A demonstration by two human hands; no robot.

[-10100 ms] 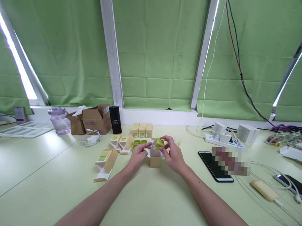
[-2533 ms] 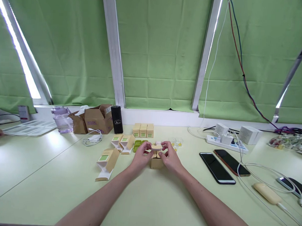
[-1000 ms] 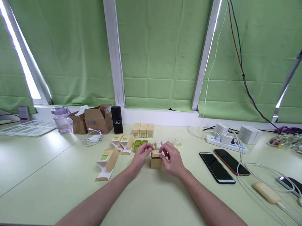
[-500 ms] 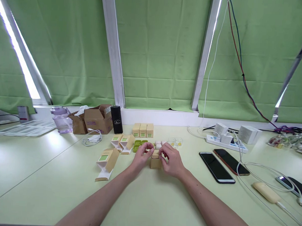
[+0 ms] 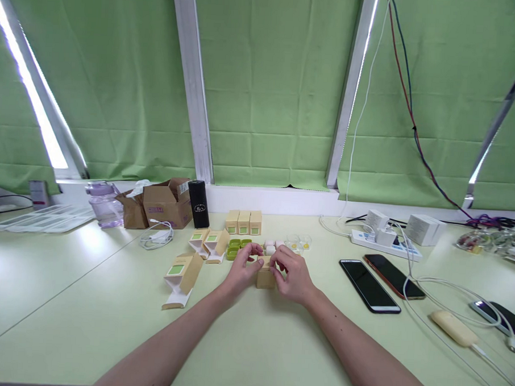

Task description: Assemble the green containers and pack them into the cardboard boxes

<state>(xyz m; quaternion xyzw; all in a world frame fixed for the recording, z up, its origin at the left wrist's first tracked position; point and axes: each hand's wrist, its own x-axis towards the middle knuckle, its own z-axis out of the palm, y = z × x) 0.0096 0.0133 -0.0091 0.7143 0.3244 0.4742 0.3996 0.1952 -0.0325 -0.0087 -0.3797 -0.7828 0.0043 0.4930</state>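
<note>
A small kraft cardboard box (image 5: 265, 280) stands upright on the table between my hands. My left hand (image 5: 244, 267) curls around its left side, thumb near the upper edge. My right hand (image 5: 293, 273) pinches at the box's upper right side, fingers bent. Both hands partly cover the box top. Just beyond them lie green containers (image 5: 233, 246), small white-pink pieces (image 5: 270, 247) and clear round containers (image 5: 298, 241). To the left, an opened kraft box (image 5: 184, 271) lies with its white flap out, and two more opened boxes (image 5: 216, 243) sit behind it.
Three closed kraft boxes (image 5: 243, 222) stand near the wall, right of a black cylinder (image 5: 199, 204) and a brown carton (image 5: 167, 203). On the right are two phones (image 5: 369, 286), a power strip (image 5: 385, 244), a cream mouse-shaped device (image 5: 454, 328) and looping white cables.
The top of the box between my hands looks pressed lower, the dark line under its lid now less visible. Both hands have barely moved.
</note>
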